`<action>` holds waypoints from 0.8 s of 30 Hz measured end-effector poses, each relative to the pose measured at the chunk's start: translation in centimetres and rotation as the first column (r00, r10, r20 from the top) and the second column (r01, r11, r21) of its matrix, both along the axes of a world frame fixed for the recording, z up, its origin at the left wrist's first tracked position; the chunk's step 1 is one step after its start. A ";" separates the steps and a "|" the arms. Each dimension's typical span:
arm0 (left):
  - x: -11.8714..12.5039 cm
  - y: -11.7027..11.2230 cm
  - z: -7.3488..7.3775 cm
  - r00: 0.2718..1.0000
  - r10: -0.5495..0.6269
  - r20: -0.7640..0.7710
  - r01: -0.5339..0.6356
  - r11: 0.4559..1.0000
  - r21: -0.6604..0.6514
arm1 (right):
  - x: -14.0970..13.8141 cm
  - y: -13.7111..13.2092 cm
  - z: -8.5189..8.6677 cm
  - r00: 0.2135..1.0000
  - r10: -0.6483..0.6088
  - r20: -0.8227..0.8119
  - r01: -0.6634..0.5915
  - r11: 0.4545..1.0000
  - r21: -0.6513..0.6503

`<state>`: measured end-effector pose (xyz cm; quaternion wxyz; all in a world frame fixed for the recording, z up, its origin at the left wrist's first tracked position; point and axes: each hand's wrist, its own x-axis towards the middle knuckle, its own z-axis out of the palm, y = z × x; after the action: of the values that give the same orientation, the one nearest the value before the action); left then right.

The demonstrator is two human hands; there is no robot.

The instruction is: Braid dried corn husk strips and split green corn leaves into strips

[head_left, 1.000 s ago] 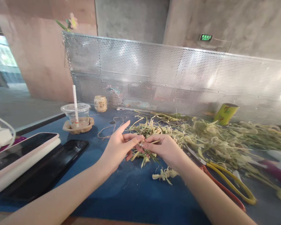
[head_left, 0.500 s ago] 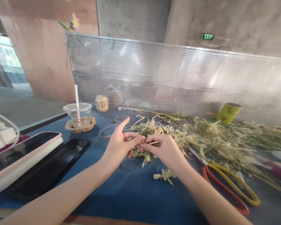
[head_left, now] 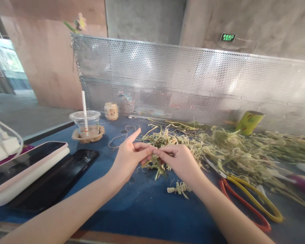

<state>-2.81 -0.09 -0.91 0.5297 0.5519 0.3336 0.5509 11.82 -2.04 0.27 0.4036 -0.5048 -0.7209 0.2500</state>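
Note:
My left hand (head_left: 128, 154) and my right hand (head_left: 179, 161) meet at the fingertips over the middle of the table. Both are closed in a pinch, with my left index finger stretched up and away. Between them is a thin dried plant strand, almost wholly hidden by the fingers. Just beyond and below the hands lies a heap of dried plant strips (head_left: 165, 137), pale green and straw-coloured. One small loose bunch of strips (head_left: 179, 189) rests nearer to me, beside my right wrist. Scissors (head_left: 246, 195) with one red and one yellow handle lie to the right of my right forearm.
At left are a black phone (head_left: 58, 179), a pink-edged phone (head_left: 27, 162) on a white block and a white charger (head_left: 5, 147). Behind them stands a plastic cup (head_left: 87, 122) with a straw. A perforated metal screen (head_left: 167, 78) borders the back; a yellow-green tube (head_left: 249, 122) leans near it.
My right fingertips have drawn closer to my left ones. The pale strand that stuck out by my right fingers no longer shows. The view has shifted very slightly.

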 end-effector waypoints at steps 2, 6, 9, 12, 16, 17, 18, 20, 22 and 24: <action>0.1 0.1 -0.1 1.000 -0.001 0.012 0.001 1.000 -0.013 | -0.1 0.0 -0.1 1.000 -0.023 -0.015 0.024 0.999 0.030; 0.2 0.2 -0.2 0.999 0.021 0.030 -0.020 1.000 -0.013 | -0.5 -0.1 -0.3 0.994 -0.036 -0.106 0.039 0.999 0.025; 0.3 0.1 -0.3 0.999 0.039 0.038 -0.038 0.999 -0.012 | -0.7 -0.1 -0.3 0.990 -0.052 -0.129 0.052 0.999 -0.003; 0.4 0.0 -0.3 0.999 0.038 0.038 -0.039 0.999 0.004 | -0.8 -0.1 -0.4 0.991 -0.100 -0.094 0.103 0.994 0.027; 0.5 0.1 -0.4 0.998 0.038 0.045 -0.039 0.999 0.011 | -0.8 0.0 -0.6 0.984 -0.166 -0.057 0.171 0.981 0.093; 0.5 0.1 -0.4 0.998 0.036 0.049 -0.037 0.999 0.014 | -0.8 0.1 -0.7 0.983 -0.173 -0.061 0.178 0.981 0.082; 0.5 0.1 -0.4 0.998 0.034 0.052 -0.035 0.999 0.016 | -0.8 0.1 -0.7 0.982 -0.170 -0.079 0.175 0.983 0.057; 0.5 0.0 -0.3 0.998 0.030 0.055 -0.031 0.999 0.019 | -0.8 0.4 -0.8 0.977 -0.143 -0.157 0.142 0.990 -0.016; 0.5 -0.1 -0.3 0.998 0.027 0.057 -0.028 1.000 0.014 | -0.7 0.6 -0.9 0.955 -0.114 -0.273 0.092 0.992 -0.091; 0.5 -0.2 -0.2 0.998 0.027 0.059 -0.028 1.000 0.005 | -0.7 0.8 -1.0 0.921 -0.102 -0.377 0.052 0.989 -0.141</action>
<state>-2.29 -0.30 -1.08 0.5299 0.5324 0.3237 0.5753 11.10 -1.25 -0.75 0.5128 -0.4990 -0.5904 0.3734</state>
